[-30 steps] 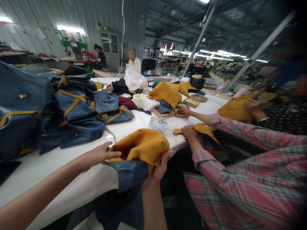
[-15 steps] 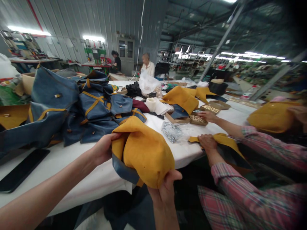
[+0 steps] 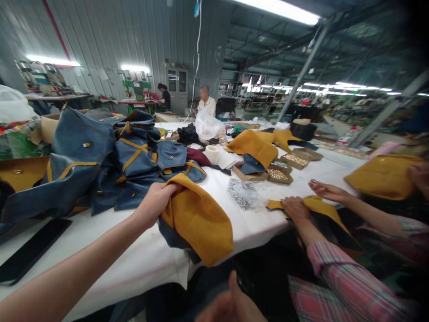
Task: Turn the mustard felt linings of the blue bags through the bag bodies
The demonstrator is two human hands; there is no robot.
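My left hand is closed on the upper edge of a bag, thumb on top. The bag's mustard-yellow suede-like side faces me, and some blue shows underneath. It hangs over the front edge of the white-covered table. Low in the view, apart from the bag, is my right hand, blurred by motion. Its thumb stands away from the fingers, and nothing shows in it. Blue bags with yellow straps lie heaped beyond my left hand.
A black phone lies at left. Ahead are a plastic bag of small metal parts and cardboard boxes of gold-coloured hardware. On the right, a co-worker's hands work at a yellow strip; another yellow bag is beyond.
My right hand has come off the bag and dropped toward me. The bag now hangs flatter from my left hand. The co-worker's far hand has drawn back from the hardware boxes.
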